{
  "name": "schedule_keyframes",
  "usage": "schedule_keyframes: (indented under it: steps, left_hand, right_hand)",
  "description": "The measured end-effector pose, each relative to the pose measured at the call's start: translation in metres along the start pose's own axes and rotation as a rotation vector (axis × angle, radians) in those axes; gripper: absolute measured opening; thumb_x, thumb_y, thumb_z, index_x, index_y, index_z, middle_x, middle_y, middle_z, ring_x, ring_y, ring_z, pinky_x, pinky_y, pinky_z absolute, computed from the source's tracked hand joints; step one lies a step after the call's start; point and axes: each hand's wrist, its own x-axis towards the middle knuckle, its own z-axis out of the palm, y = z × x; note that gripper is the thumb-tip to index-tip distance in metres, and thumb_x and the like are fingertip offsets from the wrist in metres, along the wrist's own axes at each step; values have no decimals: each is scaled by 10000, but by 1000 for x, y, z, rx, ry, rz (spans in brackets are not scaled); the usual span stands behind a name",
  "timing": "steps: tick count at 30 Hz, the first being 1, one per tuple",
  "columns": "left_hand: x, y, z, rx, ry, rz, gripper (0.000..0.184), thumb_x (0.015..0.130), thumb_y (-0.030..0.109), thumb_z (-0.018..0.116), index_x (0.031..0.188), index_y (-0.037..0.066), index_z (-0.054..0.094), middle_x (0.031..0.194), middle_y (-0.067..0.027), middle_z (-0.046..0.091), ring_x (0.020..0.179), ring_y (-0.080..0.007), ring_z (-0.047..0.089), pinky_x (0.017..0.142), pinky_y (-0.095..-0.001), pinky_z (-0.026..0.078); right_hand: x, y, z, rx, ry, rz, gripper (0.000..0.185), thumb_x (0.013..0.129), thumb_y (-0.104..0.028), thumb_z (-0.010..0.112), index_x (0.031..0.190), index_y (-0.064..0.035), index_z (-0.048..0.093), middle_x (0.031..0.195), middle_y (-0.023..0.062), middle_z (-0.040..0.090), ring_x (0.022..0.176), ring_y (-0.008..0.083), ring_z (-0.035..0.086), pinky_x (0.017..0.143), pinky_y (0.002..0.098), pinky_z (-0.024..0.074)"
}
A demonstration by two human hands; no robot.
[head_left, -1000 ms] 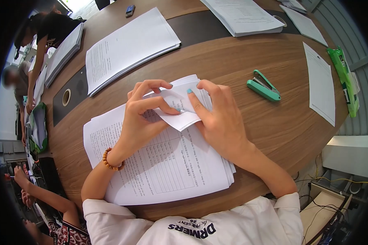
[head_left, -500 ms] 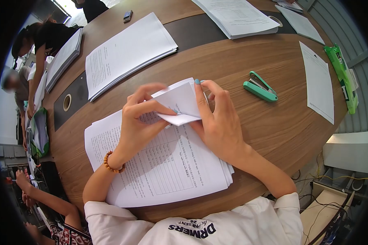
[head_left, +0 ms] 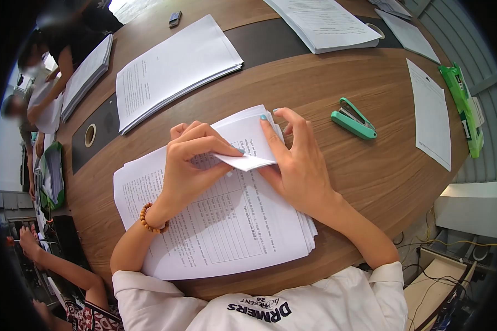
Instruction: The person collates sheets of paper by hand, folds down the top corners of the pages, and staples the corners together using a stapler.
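A stack of printed paper sheets (head_left: 226,231) lies in front of me, its edges a little uneven. Some sheets at its upper part are bent up into a white fold (head_left: 247,161). My left hand (head_left: 190,157) pinches this fold between thumb and index finger, the other fingers curled; a brown bead bracelet (head_left: 152,219) circles that wrist. At the fold's right end, my right hand (head_left: 298,160) grips the paper, index finger laid along the sheet and thumb below. Its other fingers are bent at the stack's right edge. A green stapler (head_left: 354,119) lies to the right, untouched.
Further paper stacks (head_left: 174,71) (head_left: 326,25) lie across the table, with a single sheet (head_left: 429,113) and a green packet (head_left: 463,110) at the right edge. A small dark device (head_left: 175,19) lies at the back. Other people (head_left: 66,60) handle papers at the left.
The raised paper flap has come down, so printed text shows beneath my right index finger. My left hand's outer fingers have curled in. At the left, people have shifted with their papers.
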Motion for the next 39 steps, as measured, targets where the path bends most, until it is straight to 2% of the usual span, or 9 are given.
schedule_keyframes:
  steps: [7,11,14,19,21,32,35,37,39]
  left_hand:
    - [2,8,3,28,-24,-98,545,639,145,788,1153,135,606,1080,-20,618,1013,-171,507,933,-341,285]
    - [2,5,2,54,-50,-81,572,646,166,790,1177,136,581,1154,-41,580,1090,-198,482,976,-354,274]
    - [1,3,3,-25,20,-75,451,640,157,786,1065,146,638,1153,-33,582,1100,-205,482,979,-364,275]
    - [2,2,0,-73,-15,-18,194,569,148,807,665,146,639,1128,-24,595,1109,-207,472,970,-411,266]
    - [1,2,-1,-70,-18,-2,211,551,149,813,618,146,612,1120,-21,598,1107,-209,468,967,-419,263]
    - [0,-5,0,-223,-29,-35,299,484,141,825,491,150,526,1106,-24,597,1111,-231,449,956,-430,262]
    - [1,-1,-2,-190,-28,-7,237,526,143,815,604,143,591,1087,-39,604,1070,-213,478,949,-410,276]
    - [2,7,-2,-157,-24,-132,289,618,128,775,881,109,657,1046,-61,612,1023,-192,502,934,-348,292]
    - [1,9,1,-127,3,-120,365,683,112,726,1029,88,616,1022,-69,613,987,-185,515,920,-325,300]
  right_hand:
    - [-1,-1,2,139,113,67,571,710,-136,727,1192,53,485,1179,153,403,970,270,487,771,348,467]
    - [-4,7,4,284,166,36,554,695,-61,722,1196,-9,491,1145,130,432,945,258,505,742,333,474]
    - [1,4,-3,367,215,41,562,680,-64,732,1194,-43,505,1128,122,445,955,254,505,735,328,468]
    - [4,15,-16,374,183,-59,590,646,-154,780,1176,-74,537,1121,108,458,959,230,490,723,303,441]
    - [6,24,-21,518,52,-201,563,632,-230,801,1129,-87,579,1129,97,462,932,213,470,730,292,421]
    - [7,33,-22,375,-50,-246,410,712,-250,744,1052,-55,624,1088,88,495,906,232,460,752,314,439]
    - [7,27,-21,365,-4,-249,392,754,-196,700,1098,-40,594,1057,105,516,894,244,493,737,316,451]
    - [4,15,-20,386,52,-219,382,778,-158,673,1125,-31,574,1032,118,532,874,247,520,720,317,460]
    - [0,2,-20,496,-12,21,390,814,-61,606,1191,-7,523,962,140,562,790,248,568,671,320,473]
